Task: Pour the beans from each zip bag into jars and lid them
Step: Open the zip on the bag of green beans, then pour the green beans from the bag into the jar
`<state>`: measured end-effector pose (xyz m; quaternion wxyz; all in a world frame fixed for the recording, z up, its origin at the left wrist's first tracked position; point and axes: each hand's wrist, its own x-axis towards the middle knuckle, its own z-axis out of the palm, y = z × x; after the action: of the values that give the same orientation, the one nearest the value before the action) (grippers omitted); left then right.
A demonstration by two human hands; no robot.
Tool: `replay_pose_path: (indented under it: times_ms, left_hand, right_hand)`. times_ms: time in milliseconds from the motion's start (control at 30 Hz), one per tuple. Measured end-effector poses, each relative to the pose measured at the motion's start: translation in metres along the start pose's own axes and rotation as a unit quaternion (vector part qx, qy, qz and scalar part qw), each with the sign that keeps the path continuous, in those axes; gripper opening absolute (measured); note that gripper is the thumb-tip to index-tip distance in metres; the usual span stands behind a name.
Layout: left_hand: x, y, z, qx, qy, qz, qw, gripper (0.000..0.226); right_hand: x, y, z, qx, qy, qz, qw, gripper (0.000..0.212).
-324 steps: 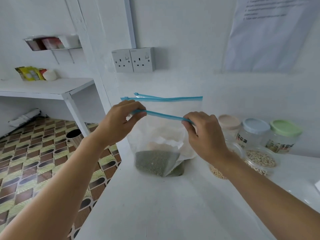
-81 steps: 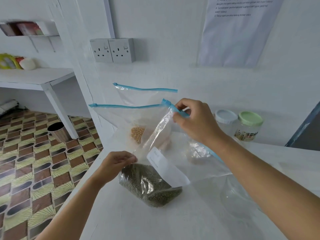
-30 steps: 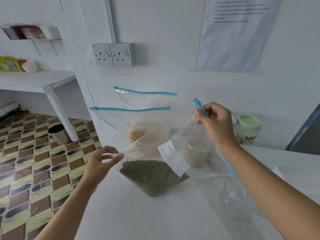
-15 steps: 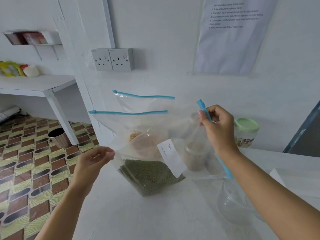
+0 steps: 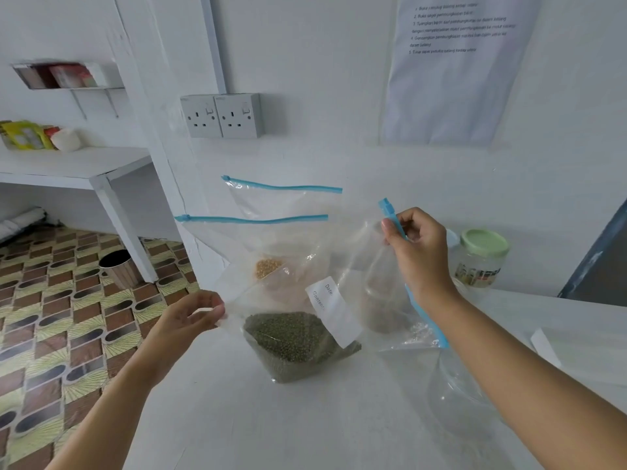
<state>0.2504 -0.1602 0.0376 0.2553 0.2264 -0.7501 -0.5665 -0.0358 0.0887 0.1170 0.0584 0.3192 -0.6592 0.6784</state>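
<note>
Pinching zip bag (image 5: 298,337) corner: left hand (image 5: 183,320) | right hand (image 5: 419,254) grips zipper (image 5: 390,213) end | bag slung between hands

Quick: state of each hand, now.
Left hand: pinches a corner of the green bean bag.
Right hand: grips the same bag's blue zip end.

Soft, even daylight; edges bowed, perhaps slightly blurred.

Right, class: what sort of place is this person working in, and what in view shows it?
Probably a home kitchen or pantry corner: a white counter with a lidded jar, a zip bag of beans, and a side shelf holding packets.
</note>
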Motion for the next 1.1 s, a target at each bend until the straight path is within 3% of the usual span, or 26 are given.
replay_pose_path:
  times_ms: [67, 167, 233, 300, 367, 433, 533, 700, 800, 1100]
  left_hand:
    - [0.001, -0.003, -0.002, -0.001, 0.011, 0.01, 1.0, 0.014]
    - [0.005, -0.007, 0.004, 0.017, 0.094, 0.03, 0.995, 0.009]
    - [0.007, -0.01, 0.011, -0.047, 0.137, 0.035, 0.989, 0.014]
    - [0.006, -0.019, 0.017, -0.185, 0.132, -0.007, 0.974, 0.046]
    - [0.003, -0.032, 0.023, -0.231, 0.079, -0.055, 0.968, 0.077]
    - [-0.003, -0.042, 0.032, -0.241, 0.031, -0.076, 0.967, 0.054]
    - [0.0, -0.043, 0.039, -0.274, 0.054, -0.089, 0.956, 0.029]
    - [0.009, -0.044, 0.042, -0.288, 0.051, -0.084, 0.953, 0.04]
    - [0.008, -0.041, 0.042, -0.296, 0.065, -0.063, 0.951, 0.024]
    - [0.0, 0.009, 0.061, -0.327, 0.148, 0.011, 0.933, 0.016]
  right_hand:
    - [0.0, -0.004, 0.003, 0.009, -0.011, -0.009, 1.0, 0.019]
    - [0.002, -0.015, 0.008, 0.006, -0.036, -0.04, 0.999, 0.021]
    - [0.003, -0.023, 0.011, 0.006, -0.043, -0.049, 0.998, 0.02]
    - [0.002, -0.028, 0.013, 0.012, -0.05, -0.051, 0.997, 0.019]
    - [0.0, -0.031, 0.016, 0.021, -0.058, -0.052, 0.997, 0.018]
    - [-0.002, -0.036, 0.019, 0.034, -0.066, -0.051, 0.996, 0.016]
    - [-0.004, -0.043, 0.025, 0.039, -0.076, -0.054, 0.995, 0.014]
    - [-0.004, -0.046, 0.035, 0.036, -0.063, -0.055, 0.996, 0.014]
    - [-0.005, -0.044, 0.033, 0.043, -0.048, -0.05, 0.997, 0.013]
    - [-0.002, -0.06, -0.005, 0.093, -0.033, -0.054, 0.994, 0.014]
